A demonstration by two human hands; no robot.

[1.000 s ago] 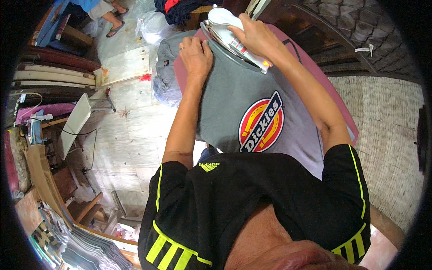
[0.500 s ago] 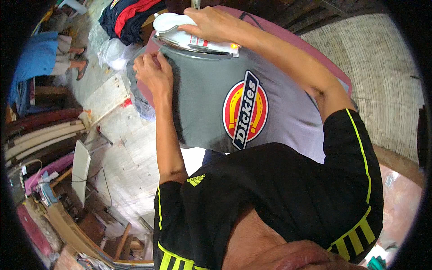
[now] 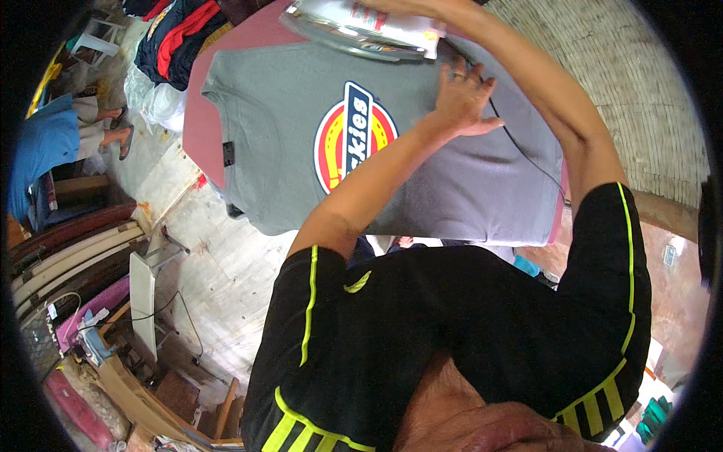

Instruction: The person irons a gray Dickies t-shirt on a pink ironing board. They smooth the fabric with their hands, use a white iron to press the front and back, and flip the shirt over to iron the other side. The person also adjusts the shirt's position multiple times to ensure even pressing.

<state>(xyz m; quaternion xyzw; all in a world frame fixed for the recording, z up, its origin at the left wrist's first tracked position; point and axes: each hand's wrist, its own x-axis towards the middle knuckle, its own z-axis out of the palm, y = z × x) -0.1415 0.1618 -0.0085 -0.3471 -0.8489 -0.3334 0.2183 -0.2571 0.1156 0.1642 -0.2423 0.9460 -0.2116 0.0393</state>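
A grey T-shirt lies spread on a pink padded ironing board, its neckline toward the left. On its front is a large red, yellow and dark blue printed emblem, partly covered by my left forearm. My left hand lies on the cloth at the right with its fingers spread. Along the far edge of the shirt, my right hand grips a white and silver clothes iron. The picture's top edge cuts off part of that hand and the iron's handle.
The iron's dark cord runs across the board's right side. Beyond the board's left end are piled dark and red clothes and a white plastic bag. A person in blue is at far left. A woven mat wall stands right.
My left hand has gone from the shirt's left edge to its right side and spread its fingers. The iron has moved right and farther away. More of the shirt's neck end shows flat.
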